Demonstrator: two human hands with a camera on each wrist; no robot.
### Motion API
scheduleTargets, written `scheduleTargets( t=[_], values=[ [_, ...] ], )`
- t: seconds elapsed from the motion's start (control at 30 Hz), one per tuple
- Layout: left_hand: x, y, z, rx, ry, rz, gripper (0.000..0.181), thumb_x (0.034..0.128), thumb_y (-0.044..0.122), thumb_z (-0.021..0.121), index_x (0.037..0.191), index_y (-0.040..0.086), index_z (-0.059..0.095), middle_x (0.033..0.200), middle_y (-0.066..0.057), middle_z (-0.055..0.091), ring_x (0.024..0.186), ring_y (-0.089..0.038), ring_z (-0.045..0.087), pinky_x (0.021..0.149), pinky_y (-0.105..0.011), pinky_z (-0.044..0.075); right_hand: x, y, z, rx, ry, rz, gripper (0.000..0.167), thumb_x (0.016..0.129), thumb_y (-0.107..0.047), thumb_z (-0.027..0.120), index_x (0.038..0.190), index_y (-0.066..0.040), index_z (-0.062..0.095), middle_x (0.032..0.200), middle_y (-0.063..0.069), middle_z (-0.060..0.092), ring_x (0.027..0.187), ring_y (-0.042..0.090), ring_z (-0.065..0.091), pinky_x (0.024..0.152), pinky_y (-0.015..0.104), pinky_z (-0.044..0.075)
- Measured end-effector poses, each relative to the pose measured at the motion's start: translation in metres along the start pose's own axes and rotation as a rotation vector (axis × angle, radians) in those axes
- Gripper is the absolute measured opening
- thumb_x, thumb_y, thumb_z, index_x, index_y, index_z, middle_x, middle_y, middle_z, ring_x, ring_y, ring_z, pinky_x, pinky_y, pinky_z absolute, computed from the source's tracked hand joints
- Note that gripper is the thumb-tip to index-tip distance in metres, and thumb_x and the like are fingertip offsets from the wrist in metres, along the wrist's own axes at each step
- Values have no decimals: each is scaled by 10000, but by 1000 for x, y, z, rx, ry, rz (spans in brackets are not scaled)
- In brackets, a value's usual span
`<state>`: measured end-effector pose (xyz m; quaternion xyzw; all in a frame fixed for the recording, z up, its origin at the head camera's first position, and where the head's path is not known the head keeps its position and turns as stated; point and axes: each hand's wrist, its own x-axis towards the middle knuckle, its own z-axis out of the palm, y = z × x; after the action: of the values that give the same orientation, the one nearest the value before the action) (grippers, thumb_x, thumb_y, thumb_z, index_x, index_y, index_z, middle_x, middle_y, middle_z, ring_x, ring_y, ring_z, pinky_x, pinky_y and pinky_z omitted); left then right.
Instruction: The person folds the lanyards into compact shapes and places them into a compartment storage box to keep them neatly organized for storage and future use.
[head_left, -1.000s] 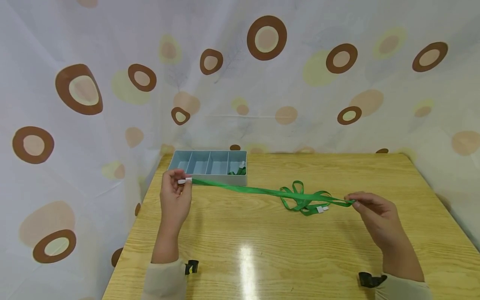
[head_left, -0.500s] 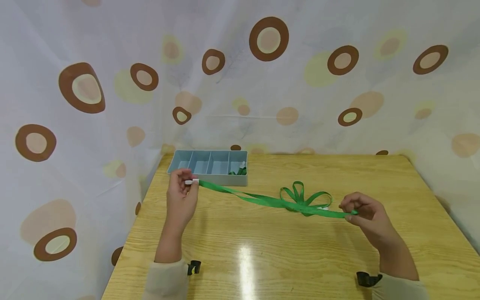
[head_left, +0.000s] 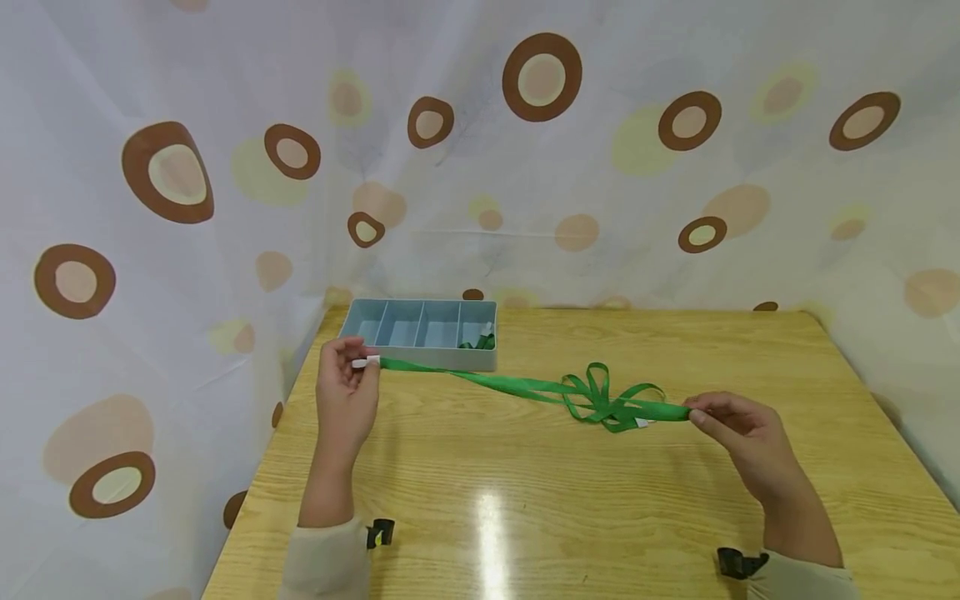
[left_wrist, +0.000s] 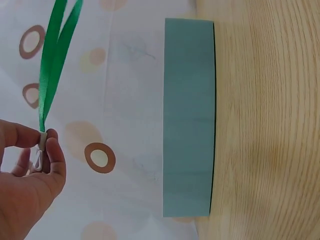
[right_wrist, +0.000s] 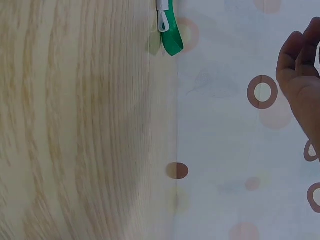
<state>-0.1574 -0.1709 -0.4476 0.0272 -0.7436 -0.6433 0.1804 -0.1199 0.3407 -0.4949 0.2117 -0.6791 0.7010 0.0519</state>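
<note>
Pinched by left hand (head_left: 347, 402) and right hand (head_left: 750, 437), a green strap (head_left: 502, 383) spans from in front of the box (head_left: 450, 359) to well right. The table (head_left: 637, 508) stretches right of the box, edges close behind and left of it. Looped strap (head_left: 617, 427) lies right of the box.

Ribbon (head_left: 517, 386) satiny cloth; tray (head_left: 431, 359) smooth matt plastic; tabletop (head_left: 435, 467) glossy wood.
</note>
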Motion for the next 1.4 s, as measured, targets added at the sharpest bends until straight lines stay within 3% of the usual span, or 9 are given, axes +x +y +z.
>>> scheduleTargets(
  t=[0.2,0.5,0.57,0.67,0.73,0.93,1.07,1.27,1.4],
  values=[
    [0,0,1,1,12,-2,300,1060,-17,544,1349,36,481,1239,-234,600,1060,-229,595,839,-126,504,-1,5,-6,263,-260,-193,412,1027,263,319,1254,133,638,1375,134,651,1313,234,571,1090,289,501],
    [-1,3,6,-12,21,-6,265,1049,-32,534,1304,34,502,1184,-177,603,1025,-190,591,821,-143,504,2,6,-5,394,-368,-138,473,1049,234,179,1392,140,490,1385,132,628,1237,237,638,1092,315,533],
    [-1,4,8,-19,15,1,274,1036,-46,543,1299,19,505,1162,-159,609,1011,-175,598,822,-147,506,3,4,-2,346,-344,-66,490,1081,176,155,1415,86,502,1197,55,644,1038,189,645,962,285,550],
    [-2,5,10,-25,-12,5,289,1024,-50,558,1300,19,505,1154,-149,616,997,-173,601,824,-160,510,6,3,2,191,-305,65,449,1131,74,184,1387,10,547,891,-3,512,742,196,473,716,327,450],
    [-3,6,12,-26,-35,5,306,1020,-49,568,1309,26,502,1161,-153,617,997,-192,600,826,-172,512,7,3,6,83,-288,119,361,1132,66,284,1345,6,569,824,-37,494,710,194,411,680,349,405],
    [-5,10,14,-17,-35,-13,314,1027,-30,573,1321,58,509,1201,-177,624,1011,-215,592,824,-181,506,7,3,12,-22,-160,131,266,1009,172,542,1208,20,632,977,-69,711,895,95,641,790,255,559],
    [-6,13,15,-21,-42,-4,303,1023,-47,573,1307,38,510,1193,-185,619,1022,-214,599,846,-176,510,11,0,18,-167,7,181,116,1049,37,606,1145,28,671,936,-54,691,874,110,624,796,229,550],
    [-10,23,30,30,-224,110,306,1030,-27,615,1313,49,529,1208,-185,619,1064,-217,640,929,-195,539,25,-1,38,-405,171,235,230,1071,-171,661,1176,33,684,1035,-127,673,944,72,645,824,166,544],
    [-20,33,43,-7,-296,186,290,1028,-25,641,1292,49,548,1193,-177,630,1056,-247,659,928,-215,563,36,-3,70,-486,127,174,168,1063,-163,674,1163,-31,708,1069,-115,686,965,44,652,812,178,539]
  ],
)
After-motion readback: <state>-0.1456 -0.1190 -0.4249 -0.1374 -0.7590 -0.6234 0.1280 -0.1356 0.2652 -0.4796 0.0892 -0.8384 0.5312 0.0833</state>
